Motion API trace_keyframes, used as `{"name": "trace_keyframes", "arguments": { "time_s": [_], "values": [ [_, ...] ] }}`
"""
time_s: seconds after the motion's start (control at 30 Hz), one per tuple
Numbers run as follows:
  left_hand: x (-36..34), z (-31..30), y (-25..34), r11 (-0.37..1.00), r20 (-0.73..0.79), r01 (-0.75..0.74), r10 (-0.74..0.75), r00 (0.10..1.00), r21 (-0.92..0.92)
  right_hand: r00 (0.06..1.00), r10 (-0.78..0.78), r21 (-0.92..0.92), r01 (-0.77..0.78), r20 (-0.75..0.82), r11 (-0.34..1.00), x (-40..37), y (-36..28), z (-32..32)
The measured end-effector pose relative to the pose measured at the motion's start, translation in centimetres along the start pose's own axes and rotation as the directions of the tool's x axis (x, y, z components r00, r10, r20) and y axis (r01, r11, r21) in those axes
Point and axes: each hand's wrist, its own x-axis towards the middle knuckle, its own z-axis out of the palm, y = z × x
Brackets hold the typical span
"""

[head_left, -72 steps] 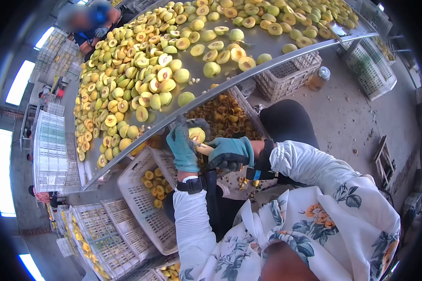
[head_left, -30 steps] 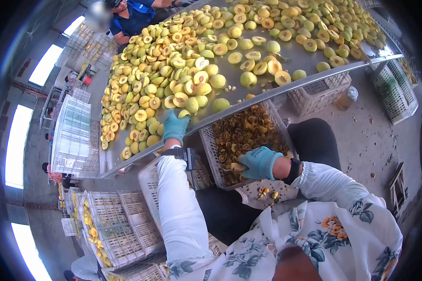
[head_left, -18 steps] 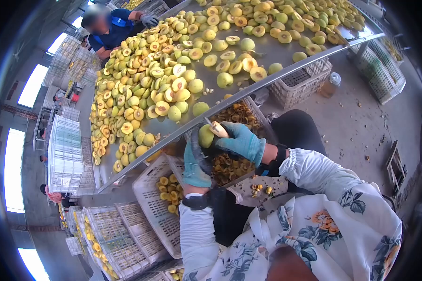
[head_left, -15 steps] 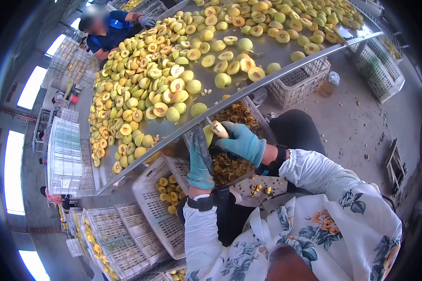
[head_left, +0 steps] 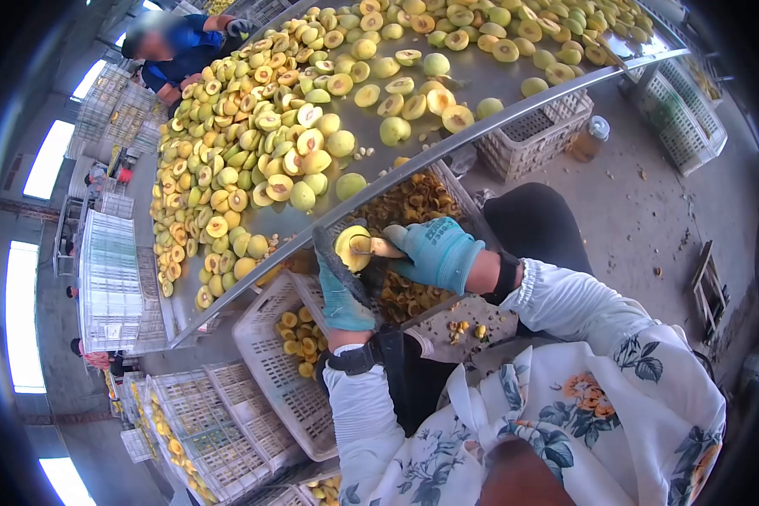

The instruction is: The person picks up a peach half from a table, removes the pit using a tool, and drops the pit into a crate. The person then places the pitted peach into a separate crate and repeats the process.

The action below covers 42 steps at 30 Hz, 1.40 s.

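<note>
My left hand (head_left: pixel 342 282), in a teal glove with dark fingers, holds a halved yellow fruit (head_left: pixel 353 248) with its cut face turned up. My right hand (head_left: pixel 437 253), in a teal glove, is closed round the wooden handle of a small tool (head_left: pixel 386 248). The tool's thin curved metal end lies against the cut face of the fruit. Both hands are just past the metal table's near edge, above a crate of dark, cut fruit pieces (head_left: pixel 413 202). Many halved yellow-green fruits (head_left: pixel 261 143) are heaped on the metal table (head_left: pixel 472 84).
A white crate (head_left: pixel 266 363) with yellow halves stands left of my left hand. Stacked crates (head_left: pixel 219 422) are at the lower left. Beyond the table's edge are another crate (head_left: pixel 531 143), a plastic jug (head_left: pixel 590 139) and a wooden frame (head_left: pixel 711 291). A person (head_left: pixel 185 51) is across the table.
My left hand has turned, showing the fruit's cut face. My right hand has shifted slightly right and lowered the tool onto the fruit. The person across the table has moved slightly in view.
</note>
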Motion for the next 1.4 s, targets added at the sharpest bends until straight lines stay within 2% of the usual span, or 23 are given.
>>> {"name": "trace_keyframes", "arguments": {
  "time_s": [0.13,0.23,0.33,0.43,0.53,0.63,0.73,0.83,1.03,1.13,1.23,1.33,1.4],
  "values": [
    [0.1,-1.9,0.4,0.994,0.211,0.029,-0.05,0.976,0.104,0.998,0.015,0.019,-0.017,0.067,1.0,0.0,-0.3,0.2],
    [0.6,-0.8,-0.9,0.985,0.071,-0.169,0.172,0.983,-0.035,0.999,-0.011,0.082,0.007,0.043,0.997,-0.2,-0.7,-0.1],
    [1.4,-1.1,-2.0,0.96,0.171,-0.261,0.276,0.946,-0.104,0.997,0.021,0.108,-0.028,0.07,0.994,-0.1,-0.6,0.0],
    [2.1,-0.8,-2.6,0.923,0.052,-0.381,0.383,0.922,-0.053,0.999,0.003,0.14,-0.009,0.043,0.99,-0.1,-0.6,0.1],
    [2.3,-0.8,-2.3,0.938,0.044,-0.332,0.337,0.94,-0.094,0.997,0.009,0.131,-0.019,0.077,0.991,-0.4,-0.9,-0.5],
    [2.3,-0.7,-2.0,0.938,0.044,-0.31,0.32,0.946,-0.154,1.0,0.008,0.127,-0.007,-0.007,0.992,-0.5,-0.6,-0.2],
    [1.6,-0.7,-1.6,0.944,0.034,-0.289,0.298,0.954,-0.16,1.0,0.014,0.081,-0.016,0.024,0.997,-0.4,-0.5,-0.2],
    [1.2,0.0,-1.5,0.915,-0.006,-0.404,0.404,0.915,0.002,0.999,0.023,0.056,-0.025,0.045,0.998,-0.4,-0.6,0.1],
    [1.7,-0.7,-2.2,0.886,-0.004,-0.459,0.46,0.888,0.072,0.999,0.03,0.082,-0.034,0.044,0.996,-0.4,-0.9,0.4],
    [1.0,-0.6,-2.2,0.905,0.03,-0.425,0.424,0.905,0.027,0.995,0.051,0.148,-0.064,0.091,0.987,-0.7,-1.4,0.8],
    [1.5,-1.4,-2.9,0.864,-0.01,-0.465,0.476,0.88,0.195,0.99,0.066,0.214,-0.093,0.127,0.972,-1.1,-1.8,0.9],
    [1.2,-1.2,-3.2,0.818,0.037,-0.532,0.538,0.842,0.222,0.985,0.061,0.319,-0.111,0.162,0.941,-0.8,-1.6,1.3],
    [1.2,-1.5,-3.6,0.765,0.033,-0.565,0.585,0.81,0.309,0.934,0.109,0.526,-0.286,0.342,0.801,-0.7,-1.8,0.0]
  ]
}}
